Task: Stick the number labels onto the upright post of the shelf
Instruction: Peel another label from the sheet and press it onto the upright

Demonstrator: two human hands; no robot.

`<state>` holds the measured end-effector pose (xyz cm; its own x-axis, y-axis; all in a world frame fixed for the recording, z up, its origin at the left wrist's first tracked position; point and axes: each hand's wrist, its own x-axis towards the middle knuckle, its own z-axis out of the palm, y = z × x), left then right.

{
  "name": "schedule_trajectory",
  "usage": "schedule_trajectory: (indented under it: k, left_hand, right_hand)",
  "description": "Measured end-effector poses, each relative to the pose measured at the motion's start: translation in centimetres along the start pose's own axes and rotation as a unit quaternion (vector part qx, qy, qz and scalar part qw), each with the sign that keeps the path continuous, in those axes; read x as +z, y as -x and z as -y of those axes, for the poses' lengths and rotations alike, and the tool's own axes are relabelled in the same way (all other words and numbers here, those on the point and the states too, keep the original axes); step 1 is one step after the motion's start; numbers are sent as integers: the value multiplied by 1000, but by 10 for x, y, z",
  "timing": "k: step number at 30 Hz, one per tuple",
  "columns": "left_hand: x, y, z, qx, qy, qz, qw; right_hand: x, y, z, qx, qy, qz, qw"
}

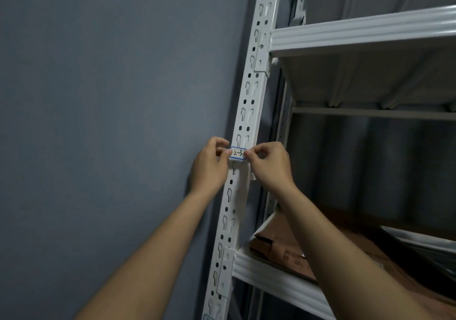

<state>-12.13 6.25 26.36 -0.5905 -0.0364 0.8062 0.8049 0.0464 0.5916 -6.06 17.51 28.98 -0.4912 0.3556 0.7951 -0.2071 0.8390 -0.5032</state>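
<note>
A white perforated upright post (249,102) of a metal shelf runs from the top of the view down to the lower left. A small white label (238,153) with a blue border and handwritten "2-3" lies across the post's front face at mid height. My left hand (209,166) pinches the label's left end with thumb and forefinger. My right hand (267,163) pinches its right end the same way. A strip of white paper hangs below my right hand beside the post. Another blue-edged label (208,317) shows at the very bottom of the post.
A grey wall (111,122) fills the left side. White shelf beams join the post above (357,31) and below (274,277). Brown cardboard (283,248) lies on the lower shelf behind my right forearm.
</note>
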Motion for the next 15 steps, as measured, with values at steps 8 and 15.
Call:
schedule_trajectory:
  k: [8,15]
  left_hand:
    - [10,-1,10,1,44,-30,999]
    - [15,-2,13,-10,67,-28,997]
  right_hand:
    - [5,7,-1,-27,-17,-39,999]
    - [7,5,-8,-46,-42,-61,996]
